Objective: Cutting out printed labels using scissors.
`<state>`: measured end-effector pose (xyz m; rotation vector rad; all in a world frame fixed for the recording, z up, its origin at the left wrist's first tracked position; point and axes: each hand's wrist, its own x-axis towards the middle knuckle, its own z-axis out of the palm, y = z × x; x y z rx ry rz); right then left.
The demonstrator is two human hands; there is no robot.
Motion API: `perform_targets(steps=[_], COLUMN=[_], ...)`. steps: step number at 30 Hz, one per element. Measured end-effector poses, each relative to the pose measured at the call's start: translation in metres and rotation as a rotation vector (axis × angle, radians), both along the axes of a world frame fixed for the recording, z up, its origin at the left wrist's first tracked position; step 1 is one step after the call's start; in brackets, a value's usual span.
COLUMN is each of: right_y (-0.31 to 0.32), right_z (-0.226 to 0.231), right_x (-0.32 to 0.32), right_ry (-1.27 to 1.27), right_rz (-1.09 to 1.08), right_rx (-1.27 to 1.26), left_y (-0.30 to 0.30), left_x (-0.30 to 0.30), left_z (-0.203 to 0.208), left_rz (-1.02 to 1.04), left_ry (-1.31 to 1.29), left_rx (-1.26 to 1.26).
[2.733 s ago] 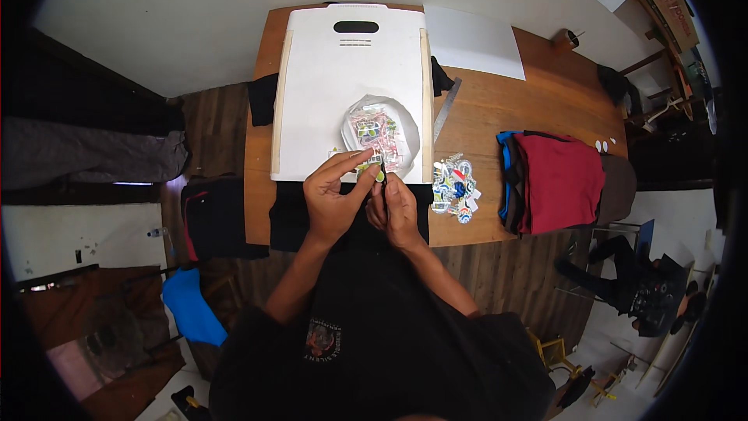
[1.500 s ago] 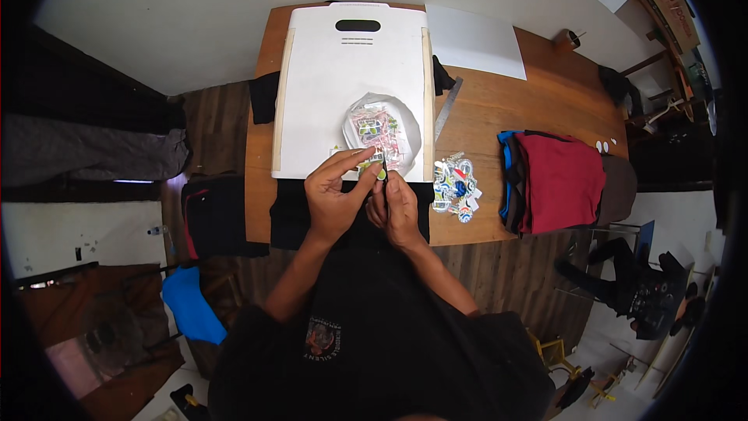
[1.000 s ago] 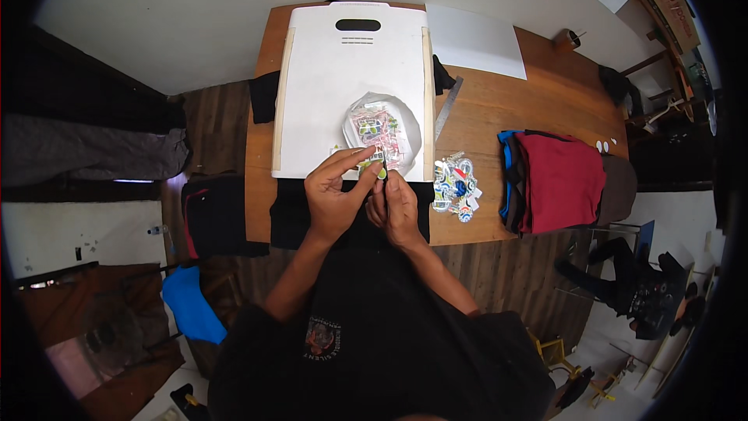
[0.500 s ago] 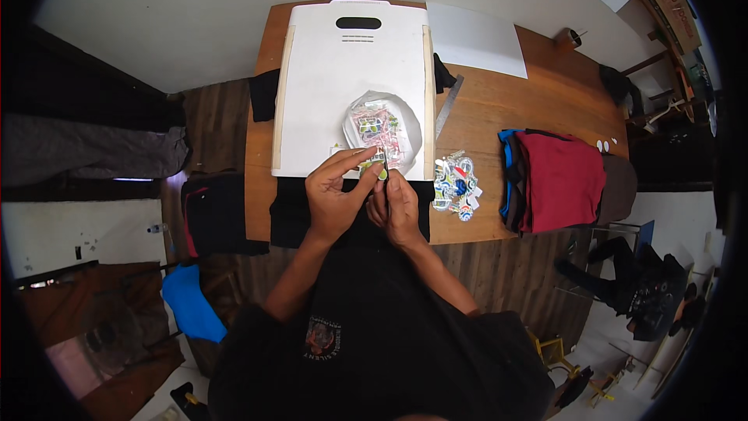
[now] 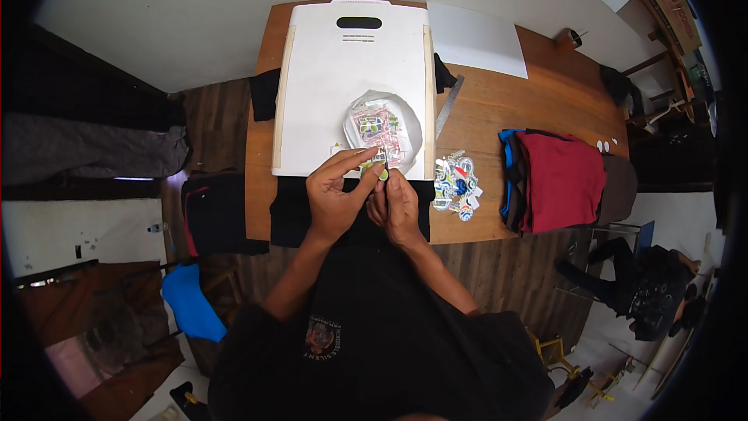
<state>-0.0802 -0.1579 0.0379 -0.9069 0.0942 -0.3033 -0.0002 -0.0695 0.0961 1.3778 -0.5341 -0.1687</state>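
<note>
My left hand [image 5: 333,195] pinches a small printed sticker [image 5: 379,164] with green and white on it. Close against it, the closed fingers of my right hand [image 5: 397,206] grip a thin dark tool [image 5: 386,157] that looks like scissors; its handle is hidden by the fingers. Just beyond my fingertips an opened white bag [image 5: 415,136] holds printed scraps with pink edges. The bag rests on a white board [image 5: 315,93] with a handle slot. To the right of my hands, a loose pile of cut stickers [image 5: 454,185] lies on the wooden table.
A metal ruler [image 5: 449,107] and a white sheet [image 5: 479,39] lie right of the board. Further right sit folded clothes [image 5: 557,179], red on top. Black cloth [image 5: 300,214] hangs at the near table edge. Another person [image 5: 654,288] is at the far right.
My hands have hardly moved; the sticker is tilted slightly differently between my fingers. At the far right, the other person's arm has shifted.
</note>
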Motion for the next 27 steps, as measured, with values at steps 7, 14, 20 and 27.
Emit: perform_targets(steps=[7,14,20,27], right_y=[-0.0003,-0.0014,-0.0018,-0.0033], right_z=[0.0000,-0.0006,-0.0008,-0.0012], right_x=[-0.0003,0.0002,0.0004,0.0010], right_ry=[-0.016,0.001,0.007,0.006], right_rz=[0.010,0.002,-0.003,-0.002], right_rx=[0.016,0.012,-0.003,-0.016], left_y=[-0.0002,-0.0010,0.0004,0.0000], left_x=[-0.0001,-0.0002,0.0014,0.0022], left_z=[0.0013,-0.0011,-0.0014,-0.0028], left_rz=[-0.004,0.000,-0.007,-0.009], left_ry=[0.000,0.035,0.006,0.010], left_rx=[-0.015,-0.024,-0.006,-0.005])
